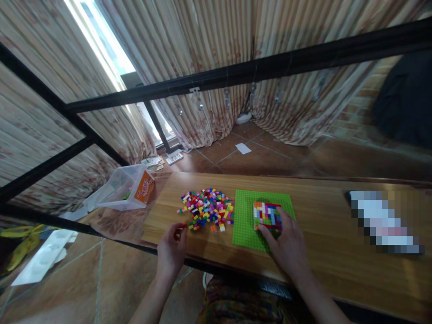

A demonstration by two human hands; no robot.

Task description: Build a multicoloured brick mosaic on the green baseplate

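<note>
In the head view, the left hand (172,245) is raised just off the near edge of the wooden table (324,234), its fingers (180,228) pinched together on a small red brick (184,224) at the near left fringe of the loose brick pile (208,209). The right hand (286,245) lies flat on the green baseplate (246,216), fingers spread and pressing against the near right corner of the multicoloured brick block (267,216) that sits on the plate's right half; it grips nothing, only steadies. The pile lies just left of the baseplate, touching or nearly touching its left edge. To seat the red brick well, I judge that the right hand should stay planted so the plate does not slide on the smooth wood, while the left carries the brick across the bare green strip and lowers it level, studs lined up, before pressing straight down. The right hand's fingers cover part of the block, so any open spot there cannot be read. Farther left a clear plastic box (126,189) with an orange label lies tipped at the table's end, and a pixelated item (384,222) rests well to the right.
</note>
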